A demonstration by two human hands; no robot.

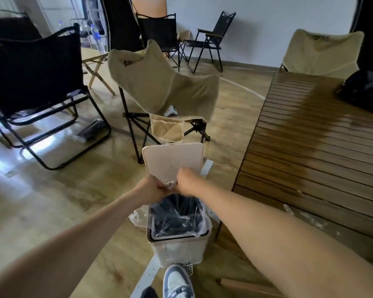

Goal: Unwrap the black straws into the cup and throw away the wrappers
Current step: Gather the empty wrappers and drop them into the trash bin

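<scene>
Sneaker (178,281), grey and white, is seen at the bottom edge, its toe planted on the pedal (188,268) of a beige pedal bin (179,248). The bin is lined with a clear plastic bag (177,218) whose edges spill over the rim; dark contents are visible through it, but whether they are wrappers cannot be told. The lid (172,158) is raised upright at the far side of the bin.

Both bare forearms are stretched forward over the open bin. The left hand (154,188) and the right hand (186,181) are brought close together just in front of the lid's hinge, fingers curled inward. Something small and pale is seen between them, but blur prevents it from being identified, so what is held, if anything, cannot be told. No black straw or cup can be made out.

To the right, a slatted wooden table (310,151) is seen, with crumpled clear plastic (306,216) lying at its near edge and a dark bag (364,91) resting on its far end. Beyond the bin, a beige folding chair (164,82) is placed, a white controller (171,111) lying on its seat. A black folding chair (35,74) is set to the left. Further black chairs (211,39) are lined up near the back wall, and another beige chair (321,52) stands behind the table.
</scene>
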